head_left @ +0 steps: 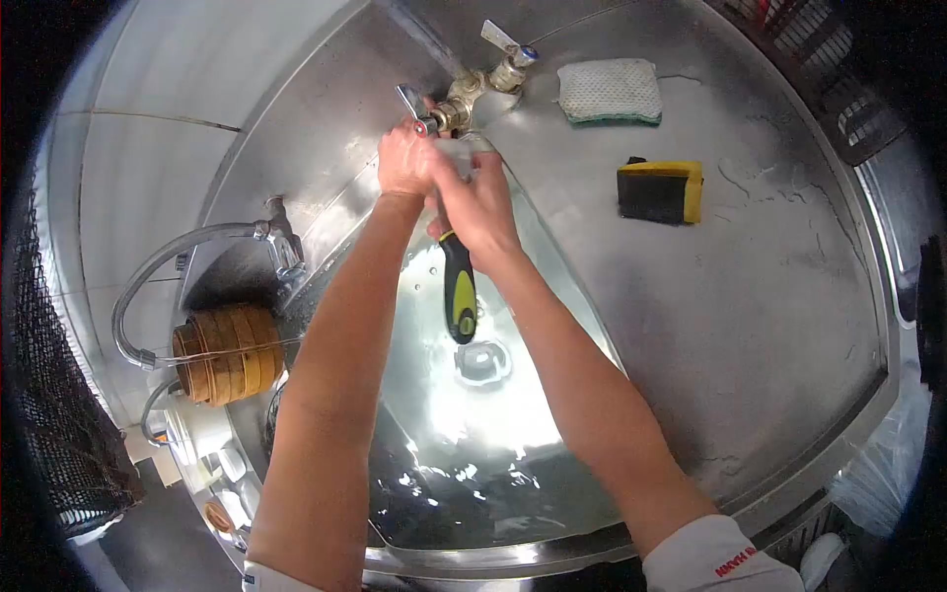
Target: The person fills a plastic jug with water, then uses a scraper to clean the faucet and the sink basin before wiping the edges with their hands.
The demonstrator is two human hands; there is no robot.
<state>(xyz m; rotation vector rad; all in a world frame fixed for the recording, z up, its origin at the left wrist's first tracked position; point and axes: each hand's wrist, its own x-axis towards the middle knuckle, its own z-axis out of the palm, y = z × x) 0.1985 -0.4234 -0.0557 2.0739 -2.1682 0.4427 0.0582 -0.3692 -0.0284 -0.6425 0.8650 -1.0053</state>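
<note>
Both hands meet under the tap (464, 104) at the back of a water-filled sink. My left hand (404, 163) is closed beside the tap's left lever, back of the hand up; what it grips, if anything, is hidden. Pressed against it is my right hand (478, 202), with its fingers curled round the upper end of a tool with a black and lime-green handle (460, 291). That handle points down over the water. The tool's working end is hidden between the hands. Something pale or wet shows just under the spout.
On the steel counter (750, 326) to the right lie a white mesh sponge (612, 91) and a black-and-yellow block (659, 191). Stacked round wooden pieces (229, 353) stand at the left, near a second tap (281, 242) with a curved hose. A clear plastic bag (883, 459) hangs at right.
</note>
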